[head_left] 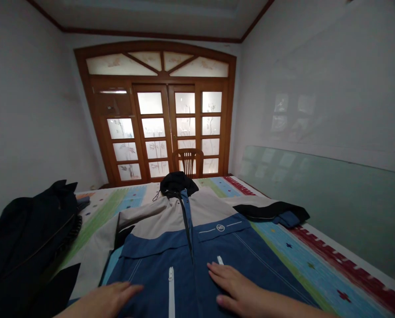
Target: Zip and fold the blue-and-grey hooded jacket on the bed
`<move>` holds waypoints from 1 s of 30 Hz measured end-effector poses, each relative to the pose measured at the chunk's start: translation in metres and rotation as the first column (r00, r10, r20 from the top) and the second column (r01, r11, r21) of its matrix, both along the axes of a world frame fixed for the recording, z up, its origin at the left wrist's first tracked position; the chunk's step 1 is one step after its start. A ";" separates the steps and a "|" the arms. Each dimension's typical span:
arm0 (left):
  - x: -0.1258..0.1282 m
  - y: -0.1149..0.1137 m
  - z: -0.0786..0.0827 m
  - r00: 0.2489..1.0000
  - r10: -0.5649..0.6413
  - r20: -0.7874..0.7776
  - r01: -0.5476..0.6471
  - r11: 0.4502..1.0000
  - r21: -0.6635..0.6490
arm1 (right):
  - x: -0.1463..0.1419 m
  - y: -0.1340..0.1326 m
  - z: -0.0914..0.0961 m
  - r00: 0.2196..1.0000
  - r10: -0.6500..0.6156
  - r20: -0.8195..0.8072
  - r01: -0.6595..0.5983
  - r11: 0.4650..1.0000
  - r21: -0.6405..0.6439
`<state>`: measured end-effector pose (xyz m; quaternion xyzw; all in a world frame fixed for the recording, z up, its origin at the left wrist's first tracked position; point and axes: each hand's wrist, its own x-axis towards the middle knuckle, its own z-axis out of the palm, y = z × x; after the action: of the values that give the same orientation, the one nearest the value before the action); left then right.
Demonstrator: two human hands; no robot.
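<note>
Spreading looks largely done: the jacket point(144, 249) lies unfolded; left hand point(116, 298) and right hand point(235, 287), apart, grip nothing.

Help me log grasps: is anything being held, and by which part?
Nothing appears held: the left hand and the right hand are both open over the lower front of the jacket.

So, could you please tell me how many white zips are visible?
2: one white zip between the left hand and the right hand; the other white zip just beyond the right hand, apparently running under it. Others may be hidden.
</note>
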<state>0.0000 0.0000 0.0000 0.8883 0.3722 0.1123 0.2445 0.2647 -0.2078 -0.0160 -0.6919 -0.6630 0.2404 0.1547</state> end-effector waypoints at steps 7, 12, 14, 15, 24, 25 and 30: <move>0.132 0.043 0.003 0.926 -0.319 -0.204 0.356 0.916 0.184 | 0.011 0.125 -0.031 0.964 -0.263 0.043 0.251 0.950 0.185; 0.184 0.082 -0.031 0.992 -0.079 -0.102 0.101 0.969 0.224 | 0.026 0.179 -0.039 0.910 -0.415 0.006 0.398 0.877 0.271; 0.196 0.088 -0.043 0.996 0.035 -0.079 -0.016 0.971 0.237 | 0.034 0.198 -0.042 0.875 -0.484 -0.024 0.468 0.830 0.305; 0.201 0.089 -0.048 0.994 0.088 -0.070 -0.069 0.967 0.245 | 0.039 0.206 -0.043 0.851 -0.524 -0.040 0.508 0.800 0.319; 0.232 0.099 -0.052 0.964 0.266 -0.012 -0.255 0.935 0.248 | 0.076 0.258 -0.051 0.734 -0.646 -0.210 0.667 0.629 0.399; 0.236 0.100 -0.051 0.962 0.274 -0.003 -0.265 0.933 0.245 | 0.078 0.260 -0.053 0.739 -0.635 -0.226 0.664 0.626 0.410; 0.252 0.111 -0.051 0.946 0.316 0.076 -0.325 0.925 0.198 | 0.084 0.264 -0.059 0.765 -0.580 -0.279 0.638 0.623 0.453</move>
<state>0.2525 0.1105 -0.0506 0.8336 0.4931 0.2079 0.1365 0.3484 0.0561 -0.0751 -0.7920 -0.4190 0.0204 0.4436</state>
